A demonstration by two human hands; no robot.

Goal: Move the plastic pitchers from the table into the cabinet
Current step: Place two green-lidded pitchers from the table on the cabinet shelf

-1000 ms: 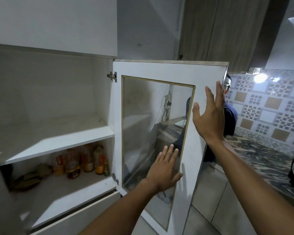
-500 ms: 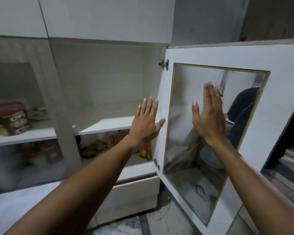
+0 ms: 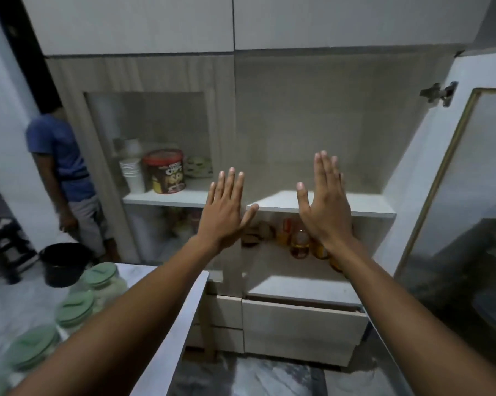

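Note:
Three clear plastic pitchers with pale green lids (image 3: 74,305) stand on the white table (image 3: 181,318) at the lower left. The cabinet (image 3: 304,115) in front of me has its right compartment open, with a bare white shelf (image 3: 364,205) inside. My left hand (image 3: 226,212) and my right hand (image 3: 325,207) are both raised flat in front of that shelf, fingers spread, holding nothing. Neither hand touches a pitcher or the cabinet.
The glass cabinet door (image 3: 452,195) stands swung open at the right. Bottles (image 3: 298,240) sit on the lower shelf. A red cereal tub (image 3: 166,174) and cups are behind the left glass. A person in a blue shirt (image 3: 61,167) and a black bucket (image 3: 62,262) are at the left.
The view has swung left from the open door to the cabinet interior and table. Both hands left the door and now hover open before the shelf.

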